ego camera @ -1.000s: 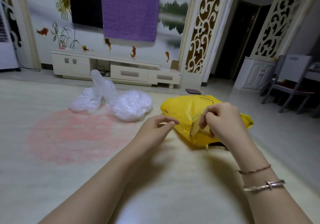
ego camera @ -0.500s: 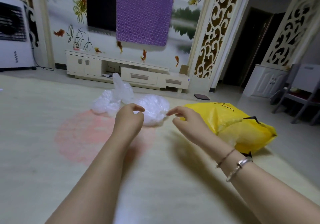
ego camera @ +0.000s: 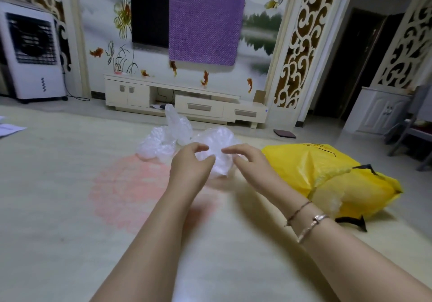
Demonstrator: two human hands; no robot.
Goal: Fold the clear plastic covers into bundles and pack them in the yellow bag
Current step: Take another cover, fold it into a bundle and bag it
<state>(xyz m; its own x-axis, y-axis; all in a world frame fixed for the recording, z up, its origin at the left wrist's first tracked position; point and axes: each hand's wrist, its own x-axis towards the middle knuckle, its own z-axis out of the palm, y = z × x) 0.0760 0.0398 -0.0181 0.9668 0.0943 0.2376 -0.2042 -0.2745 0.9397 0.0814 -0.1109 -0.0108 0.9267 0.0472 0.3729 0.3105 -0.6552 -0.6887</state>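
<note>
A crumpled clear plastic cover [ego camera: 218, 141] lies on the pale floor mat between my hands. My left hand [ego camera: 190, 163] pinches its left side between thumb and curled fingers. My right hand [ego camera: 249, 161], with bracelets on the wrist, closes its fingertips on the right edge. More clear covers [ego camera: 157, 144] lie in a heap just behind and to the left, one piece standing up. The yellow bag [ego camera: 327, 168] lies on its side to the right of my right forearm, its mouth toward me and some clear plastic showing inside.
A pink round patch [ego camera: 126, 189] marks the mat under my left arm. A low white TV cabinet [ego camera: 182, 103] stands along the far wall, a white air cooler [ego camera: 32, 51] at far left, a chair [ego camera: 418, 124] at far right. Papers [ego camera: 9, 128] lie at the left edge.
My right hand let go of the yellow bag, and both hands moved left and forward to the nearest clear cover and closed on it. The view has swung left.
</note>
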